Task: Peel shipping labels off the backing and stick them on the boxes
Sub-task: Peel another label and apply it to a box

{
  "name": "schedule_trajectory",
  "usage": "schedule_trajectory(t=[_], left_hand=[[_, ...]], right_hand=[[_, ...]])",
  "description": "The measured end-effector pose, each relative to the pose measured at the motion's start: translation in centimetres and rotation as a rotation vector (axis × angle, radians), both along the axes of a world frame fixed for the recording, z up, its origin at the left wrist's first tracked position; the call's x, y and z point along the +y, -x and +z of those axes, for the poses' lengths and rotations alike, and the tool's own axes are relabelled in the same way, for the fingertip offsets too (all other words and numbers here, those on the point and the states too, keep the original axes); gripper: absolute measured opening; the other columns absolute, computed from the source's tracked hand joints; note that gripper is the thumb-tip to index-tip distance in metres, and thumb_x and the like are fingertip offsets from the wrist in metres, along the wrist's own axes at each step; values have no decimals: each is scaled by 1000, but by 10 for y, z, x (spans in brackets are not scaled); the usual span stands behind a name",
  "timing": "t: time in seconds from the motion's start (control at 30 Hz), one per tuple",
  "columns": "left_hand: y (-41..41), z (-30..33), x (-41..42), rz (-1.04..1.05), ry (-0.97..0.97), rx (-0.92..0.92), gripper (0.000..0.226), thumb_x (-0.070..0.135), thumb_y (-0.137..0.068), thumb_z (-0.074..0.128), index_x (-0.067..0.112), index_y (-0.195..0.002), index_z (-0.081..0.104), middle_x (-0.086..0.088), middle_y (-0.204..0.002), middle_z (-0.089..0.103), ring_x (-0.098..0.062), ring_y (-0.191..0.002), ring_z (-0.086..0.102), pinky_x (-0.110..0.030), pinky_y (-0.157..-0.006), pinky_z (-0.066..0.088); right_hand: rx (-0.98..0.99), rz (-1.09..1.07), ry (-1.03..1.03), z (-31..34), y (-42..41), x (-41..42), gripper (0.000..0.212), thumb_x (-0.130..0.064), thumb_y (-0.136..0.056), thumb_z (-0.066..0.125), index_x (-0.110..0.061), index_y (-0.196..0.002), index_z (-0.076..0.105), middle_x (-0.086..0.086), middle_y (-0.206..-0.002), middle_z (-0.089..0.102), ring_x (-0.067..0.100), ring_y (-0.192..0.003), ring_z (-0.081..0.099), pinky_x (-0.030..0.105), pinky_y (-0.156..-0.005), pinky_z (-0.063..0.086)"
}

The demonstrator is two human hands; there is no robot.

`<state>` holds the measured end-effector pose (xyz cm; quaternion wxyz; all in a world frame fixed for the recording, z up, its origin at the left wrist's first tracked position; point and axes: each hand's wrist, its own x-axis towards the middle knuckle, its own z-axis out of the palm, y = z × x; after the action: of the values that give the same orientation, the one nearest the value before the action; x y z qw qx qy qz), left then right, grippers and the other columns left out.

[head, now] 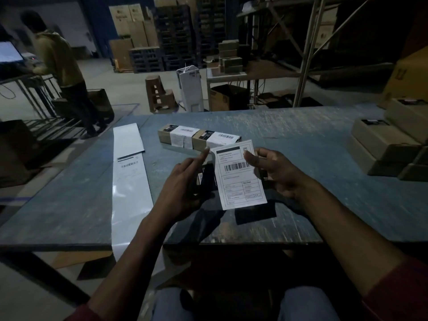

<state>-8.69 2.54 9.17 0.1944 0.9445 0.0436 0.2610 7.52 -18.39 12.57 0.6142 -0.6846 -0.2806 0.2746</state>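
Seated at blue tabletop (289, 140), dim warehouse light. Right hand (275, 172) pinching shipping label (240, 174) by upper right corner, thumb on printed face near top, label held upright above tabletop, barcode facing camera. Left hand (183, 184) just beside label's left edge, index finger raised toward its upper left corner, other fingers curled round a dark thing (206, 179) below — likely a small box, too dark to say. Label off the backing strip (129, 181), so peel step judged done; step in hand judged as carrying and lining up label for sticking. Backing strip lying long down left side of tabletop, hanging off near edge, one unpeeled label (128, 163) on it, upper part bare. Two boxes (196, 137) lying end to end just beyond hands, each already wearing a white barcode label. Stack of plain boxes (389, 144) at right edge of tabletop, no white label visible on them. Next move calls for squaring label over flat face of unlabelled box, sticky side down, laying one edge first, then smoothing across to avoid creases. Risk: label curling and sticking to fingers or to itself. In background, a person (62, 68) standing at a desk with a lit screen (9, 52), stacked cartons and pallets behind.
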Motion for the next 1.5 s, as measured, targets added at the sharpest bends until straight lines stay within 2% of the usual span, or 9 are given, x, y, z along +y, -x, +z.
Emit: schedule_trajectory(t=[0.1, 0.2, 0.3, 0.4, 0.53, 0.67, 0.83, 1.27, 1.5], left_hand=[[6, 1, 2, -53, 189, 33, 124, 30, -66, 98, 35, -164, 21, -1, -143, 48, -24, -133, 49, -52, -106, 51], [13, 10, -1, -126, 511, 82, 132, 40, -54, 101, 50, -159, 23, 5, -151, 40, -12, -143, 40, -40, -113, 47], [9, 23, -15, -22, 880, -1, 117, 53, -54, 98, 53, -154, 35, 4, -153, 43, -14, -136, 44, -27, -86, 59], [-4, 34, -27, 151, 1068, -68, 110, 62, -52, 96, 42, -149, 48, -5, -142, 56, -27, -124, 60, -45, -76, 66], [-11, 37, -34, 289, 1023, -171, 114, 62, -47, 98, 32, -146, 53, -5, -123, 67, -25, -107, 71, -48, -76, 66], [-12, 35, -39, 350, 893, -213, 118, 77, -37, 90, 36, -142, 56, -2, -119, 67, -21, -106, 69, -48, -86, 63], [-10, 34, -44, 350, 880, -247, 114, 72, -40, 94, 39, -142, 55, 1, -118, 65, -18, -108, 66, -48, -85, 63], [-1, 43, -54, 273, 1122, -262, 99, 30, -52, 103, 38, -141, 61, -3, -121, 63, -24, -112, 66, -53, -69, 65], [2, 39, -59, 239, 1064, -348, 105, 43, -47, 99, 40, -143, 57, -5, -128, 63, -21, -117, 63, -24, -57, 60]], right_hand=[[27, -26, -61, -3, -1, -5, 47, -39, -77, 82, -13, -115, 72, 10, -112, 80, 32, -103, 77, 55, -91, 60], [44, -25, -90, -3, 1, -8, 63, -45, -68, 87, -7, -116, 70, 11, -111, 80, 35, -99, 76, 49, -80, 63], [52, -15, -126, 1, 5, -6, 69, -49, -74, 88, 1, -114, 63, 12, -101, 78, 32, -84, 64, 34, -63, 58], [57, 9, -136, 4, 9, -2, 48, -52, -76, 87, -14, -100, 69, 11, -95, 76, 30, -82, 62, 28, -57, 52], [53, 7, -145, 5, 13, 6, 56, -47, -69, 93, -11, -107, 71, 22, -100, 73, 34, -83, 64, 35, -64, 53], [57, -30, -174, 5, 18, 8, 71, -31, -63, 93, 0, -121, 66, 17, -109, 79, 34, -96, 76, 47, -86, 61], [52, -53, -164, 4, 21, 8, 71, -27, -63, 94, 3, -121, 66, 17, -108, 79, 39, -103, 76, 54, -92, 59], [72, -59, -176, 10, 32, 7, 26, -11, -78, 88, -14, -92, 66, -1, -82, 77, 10, -69, 73, 23, -50, 53], [17, -109, -147, 13, 35, 9, 26, -23, -79, 88, -20, -81, 63, -2, -78, 70, 5, -63, 67, 22, -45, 47]])
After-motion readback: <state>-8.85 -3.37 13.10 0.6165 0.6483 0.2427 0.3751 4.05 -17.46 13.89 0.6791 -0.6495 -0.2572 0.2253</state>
